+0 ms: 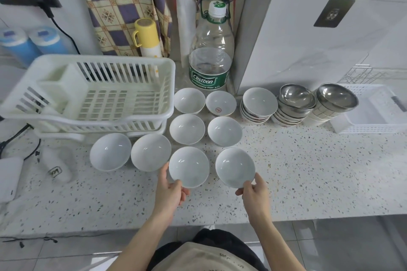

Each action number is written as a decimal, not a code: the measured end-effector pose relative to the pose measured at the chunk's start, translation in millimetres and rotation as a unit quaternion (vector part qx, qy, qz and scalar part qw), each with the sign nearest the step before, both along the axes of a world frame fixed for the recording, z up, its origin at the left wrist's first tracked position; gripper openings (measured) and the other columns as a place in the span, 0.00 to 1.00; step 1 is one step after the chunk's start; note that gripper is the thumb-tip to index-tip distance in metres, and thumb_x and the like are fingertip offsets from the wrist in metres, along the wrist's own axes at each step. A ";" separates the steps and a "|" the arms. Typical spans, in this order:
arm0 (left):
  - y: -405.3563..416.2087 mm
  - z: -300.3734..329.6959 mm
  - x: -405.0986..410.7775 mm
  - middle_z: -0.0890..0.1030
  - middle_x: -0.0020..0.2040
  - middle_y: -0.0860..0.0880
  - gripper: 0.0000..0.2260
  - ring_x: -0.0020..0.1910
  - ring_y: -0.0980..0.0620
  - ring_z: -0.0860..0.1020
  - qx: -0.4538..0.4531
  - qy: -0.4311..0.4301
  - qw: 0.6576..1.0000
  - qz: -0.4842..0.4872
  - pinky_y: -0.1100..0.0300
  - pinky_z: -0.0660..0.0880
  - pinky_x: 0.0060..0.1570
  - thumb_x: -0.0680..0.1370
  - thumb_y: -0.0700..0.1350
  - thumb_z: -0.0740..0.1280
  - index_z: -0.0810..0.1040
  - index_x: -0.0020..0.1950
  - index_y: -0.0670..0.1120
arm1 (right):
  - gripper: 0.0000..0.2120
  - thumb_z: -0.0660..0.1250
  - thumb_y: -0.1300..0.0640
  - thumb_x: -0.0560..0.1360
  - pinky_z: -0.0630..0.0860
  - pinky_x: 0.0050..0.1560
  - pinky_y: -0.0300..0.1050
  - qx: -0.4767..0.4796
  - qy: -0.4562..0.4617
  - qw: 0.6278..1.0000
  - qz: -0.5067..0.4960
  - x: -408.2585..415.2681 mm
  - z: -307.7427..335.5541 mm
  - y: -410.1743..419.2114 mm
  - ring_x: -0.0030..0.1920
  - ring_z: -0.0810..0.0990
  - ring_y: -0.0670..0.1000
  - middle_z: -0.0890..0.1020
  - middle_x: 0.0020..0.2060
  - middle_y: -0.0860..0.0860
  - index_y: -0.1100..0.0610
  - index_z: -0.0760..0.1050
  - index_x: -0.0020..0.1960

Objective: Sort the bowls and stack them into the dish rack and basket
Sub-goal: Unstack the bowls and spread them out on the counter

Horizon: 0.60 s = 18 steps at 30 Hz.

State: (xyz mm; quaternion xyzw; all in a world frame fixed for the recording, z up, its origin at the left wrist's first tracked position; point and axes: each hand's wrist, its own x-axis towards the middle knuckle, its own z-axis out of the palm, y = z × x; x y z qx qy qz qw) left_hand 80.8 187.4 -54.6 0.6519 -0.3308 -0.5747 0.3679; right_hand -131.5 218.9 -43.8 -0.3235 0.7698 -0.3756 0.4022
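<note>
Pinching near rims — left hand [170, 190] grips one white bowl [189, 167], right hand [255, 191] grips another bowl [235, 167]. Best nest one into the other, then carry the pair to the empty dish rack [92, 92] — grip low, glaze likely slippery.

Single view: head-worn wide-angle camera, facing forward and down, close over the surface [308, 171]; far edges bowed, probably by lens distortion.

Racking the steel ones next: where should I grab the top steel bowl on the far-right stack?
Pinch the top steel bowl's near rim, thumb inside, coming from the front. It tilts toward you, its mouth is open, and the neighbouring steel stack crowds its left.
</note>
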 end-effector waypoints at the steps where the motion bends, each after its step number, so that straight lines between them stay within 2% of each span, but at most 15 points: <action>1: -1.1 -0.2 -0.6 0.82 0.31 0.44 0.28 0.26 0.55 0.77 -0.001 -0.004 1.000 -0.002 0.63 0.70 0.23 0.79 0.32 0.59 0.63 0.73 0.58 | 0.16 0.55 0.60 0.79 0.67 0.23 0.34 0.002 0.003 1.000 0.004 -0.1 -0.7 -1.2 0.25 0.75 0.38 0.82 0.28 0.50 0.42 0.69 0.62; 7: -6.3 -1.0 -4.0 0.82 0.36 0.40 0.27 0.26 0.55 0.77 0.005 -0.012 1.000 -0.007 0.64 0.71 0.24 0.79 0.32 0.59 0.64 0.71 0.59 | 0.17 0.55 0.61 0.79 0.70 0.26 0.37 0.009 -0.002 1.000 0.015 -1.2 -4.9 -6.6 0.30 0.78 0.41 0.82 0.28 0.50 0.47 0.71 0.64; 10: -7.8 -2.5 -4.9 0.82 0.36 0.40 0.27 0.26 0.56 0.77 0.007 -0.013 1.000 -0.005 0.64 0.71 0.24 0.79 0.33 0.59 0.64 0.70 0.61 | 0.18 0.55 0.61 0.79 0.71 0.29 0.40 0.013 -0.010 1.000 0.011 -1.5 -6.0 -9.9 0.34 0.79 0.47 0.82 0.29 0.52 0.48 0.71 0.64; 16: -6.7 -4.7 -4.6 0.81 0.36 0.41 0.28 0.25 0.59 0.75 0.011 -0.014 1.000 -0.006 0.66 0.68 0.23 0.78 0.33 0.59 0.64 0.71 0.61 | 0.18 0.54 0.64 0.78 0.67 0.23 0.33 0.011 -0.011 1.000 0.020 -3.1 -8.7 -11.9 0.25 0.75 0.39 0.81 0.30 0.53 0.46 0.71 0.62; 18: -6.2 -5.1 -3.9 0.81 0.35 0.40 0.27 0.23 0.59 0.74 0.015 -0.008 1.000 -0.006 0.65 0.68 0.23 0.79 0.33 0.59 0.64 0.71 0.60 | 0.18 0.54 0.64 0.78 0.67 0.23 0.33 0.013 -0.007 1.000 0.022 -2.9 -9.6 -12.2 0.25 0.75 0.39 0.82 0.29 0.53 0.46 0.71 0.61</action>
